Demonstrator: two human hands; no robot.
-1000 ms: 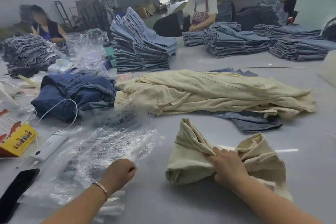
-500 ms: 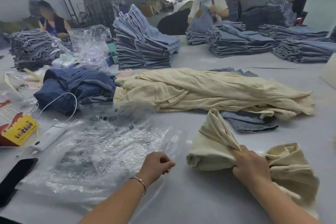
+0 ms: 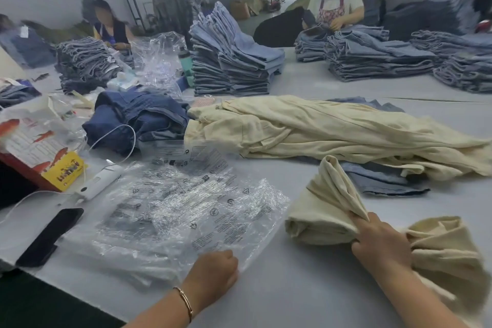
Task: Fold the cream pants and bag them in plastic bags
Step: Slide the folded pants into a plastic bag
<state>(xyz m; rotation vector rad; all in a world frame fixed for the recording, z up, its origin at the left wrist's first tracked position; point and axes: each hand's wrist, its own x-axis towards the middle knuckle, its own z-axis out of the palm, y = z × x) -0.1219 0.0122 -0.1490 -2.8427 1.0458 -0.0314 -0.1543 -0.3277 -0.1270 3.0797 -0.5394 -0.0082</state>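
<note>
our right hand (image 3: 380,243) still grips the folded cream pants (image 3: 319,216), now slid to the lower right of the frame. our left hand (image 3: 215,269) has moved right along the plastic bags (image 3: 173,210) and pinches the top bag's near edge at bottom centre. looks like we're about to open the bag; pants not in yet.

A single head-worn view looks forward and down from the near edge of the grey surface (image 3: 306,295). Both hands sit close below; stacked jeans (image 3: 231,61) lie far across.
</note>
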